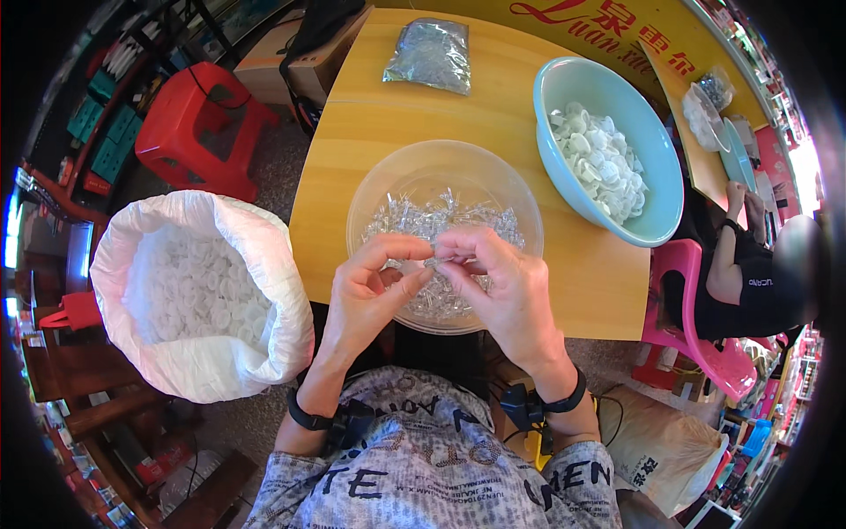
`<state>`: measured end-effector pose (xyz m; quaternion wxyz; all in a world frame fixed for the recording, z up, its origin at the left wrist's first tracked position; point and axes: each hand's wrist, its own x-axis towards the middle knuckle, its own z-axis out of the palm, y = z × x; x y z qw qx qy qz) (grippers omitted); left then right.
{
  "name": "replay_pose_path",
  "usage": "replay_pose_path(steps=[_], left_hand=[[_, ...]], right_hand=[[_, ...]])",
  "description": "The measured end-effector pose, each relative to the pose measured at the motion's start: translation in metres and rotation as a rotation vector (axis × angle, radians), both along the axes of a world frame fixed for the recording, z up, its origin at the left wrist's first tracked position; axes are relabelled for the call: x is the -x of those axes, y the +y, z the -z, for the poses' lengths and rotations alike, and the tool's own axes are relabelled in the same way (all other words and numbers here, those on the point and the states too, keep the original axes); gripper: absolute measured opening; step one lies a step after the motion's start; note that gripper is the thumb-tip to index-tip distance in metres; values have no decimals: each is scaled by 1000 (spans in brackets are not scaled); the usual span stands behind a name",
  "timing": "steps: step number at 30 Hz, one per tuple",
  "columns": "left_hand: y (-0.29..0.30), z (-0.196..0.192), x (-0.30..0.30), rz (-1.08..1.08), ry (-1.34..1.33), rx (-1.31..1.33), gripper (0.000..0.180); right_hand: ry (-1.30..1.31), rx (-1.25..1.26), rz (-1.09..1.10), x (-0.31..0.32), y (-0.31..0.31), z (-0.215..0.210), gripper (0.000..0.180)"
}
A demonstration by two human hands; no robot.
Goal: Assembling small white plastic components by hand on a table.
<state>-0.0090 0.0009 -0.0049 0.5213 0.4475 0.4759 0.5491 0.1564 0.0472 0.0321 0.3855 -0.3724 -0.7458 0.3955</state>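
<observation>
Your left hand and right hand pinch a tiny greyish piece, mostly finger-hidden, over the translucent bowl. Should either pinch slip, you could lose it among the clear plastic bits.

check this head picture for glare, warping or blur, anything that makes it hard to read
Head view: white glare burns out at the far right, with glints on the silvery packet; head view: the room warps toward the black rim, the wooden table less so; head view: left hand and right hand look fairly sharp, but the tiny piece between them is unclear.
</observation>
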Motion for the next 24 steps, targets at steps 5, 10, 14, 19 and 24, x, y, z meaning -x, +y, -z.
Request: replay_pose_path(steps=[5,10,14,19,24], left_hand=[[-1,-1,0,-5,21,-62,20],[-2,-4,-3,-23,-59,-44,17],[-1,-6,-2,-10,-168,9,13],[-2,-5,2,-2,-323,33,11],[-5,-8,-1,-1,-385,81,9]], right_hand=[[-126,-153,32,2,-3,-5,24],[-179,-240,6,3,-3,-8,25],[-39,-31,33,4,-7,-6,24],[142,231,39,-5,-4,3,18],[173,263,23,-2,-6,4,14]])
